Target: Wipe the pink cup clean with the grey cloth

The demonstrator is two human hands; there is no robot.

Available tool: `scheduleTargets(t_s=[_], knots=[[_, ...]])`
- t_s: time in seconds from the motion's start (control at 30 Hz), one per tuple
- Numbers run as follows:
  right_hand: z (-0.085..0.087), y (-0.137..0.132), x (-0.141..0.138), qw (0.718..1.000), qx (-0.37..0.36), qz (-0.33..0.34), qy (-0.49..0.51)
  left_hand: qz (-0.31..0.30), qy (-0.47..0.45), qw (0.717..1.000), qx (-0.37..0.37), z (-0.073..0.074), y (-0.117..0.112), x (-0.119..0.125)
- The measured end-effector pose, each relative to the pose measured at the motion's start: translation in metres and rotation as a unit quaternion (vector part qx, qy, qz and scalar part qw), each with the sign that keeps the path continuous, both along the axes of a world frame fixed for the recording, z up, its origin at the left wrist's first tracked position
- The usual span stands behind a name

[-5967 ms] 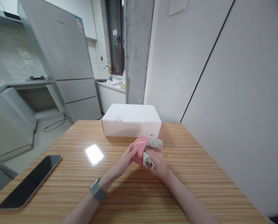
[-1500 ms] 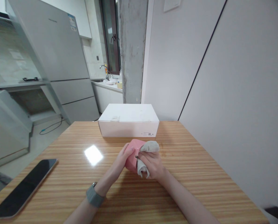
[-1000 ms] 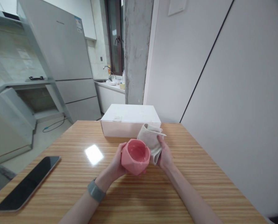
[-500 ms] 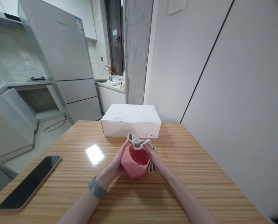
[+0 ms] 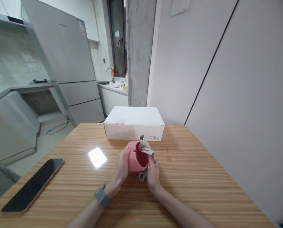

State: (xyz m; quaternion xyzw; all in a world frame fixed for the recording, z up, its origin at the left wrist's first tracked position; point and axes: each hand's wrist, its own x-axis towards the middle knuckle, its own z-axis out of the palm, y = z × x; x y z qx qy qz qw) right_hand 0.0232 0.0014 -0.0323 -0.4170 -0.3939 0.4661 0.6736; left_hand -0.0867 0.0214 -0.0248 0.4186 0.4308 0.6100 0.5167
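A pink faceted pot (image 5: 133,161) is tilted on its side between my hands, its opening turned toward the right. My left hand (image 5: 121,164) is closed round the pot's left side, thumb on the outer wall. At the opening, my right hand (image 5: 153,173) grips a beige cloth (image 5: 146,148) against the right rim. Folds of the cloth stick up above the pot and hang below it. Some of the right fingers are hidden by the cloth and the pot.
A white box (image 5: 134,130) lies at the far side of the wooden table (image 5: 191,177). On the left of the tabletop rests a black phone (image 5: 34,185). Beyond are a fridge (image 5: 60,47), a concrete pillar (image 5: 141,53) and a pale wall panel (image 5: 246,104) at right.
The pot has been turned so its opening faces right instead of up toward me. My right hand has come lower and nearer with the cloth.
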Motion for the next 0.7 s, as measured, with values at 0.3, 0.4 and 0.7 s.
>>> scheduleTargets(t_s=[0.3, 0.4, 0.7], knots=[[0.019, 0.027, 0.048, 0.989, 0.059, 0.111, -0.074, -0.231, -0.088, 0.962, -0.115, 0.013, -0.003, -0.001], [0.016, 0.03, 0.055, 0.984, 0.014, 0.154, -0.084, -0.314, -0.043, 0.936, -0.15, 0.014, -0.005, -0.01], [0.012, 0.031, 0.048, 0.986, 0.019, 0.147, -0.08, -0.258, -0.02, 0.942, -0.215, 0.01, 0.0, -0.014]])
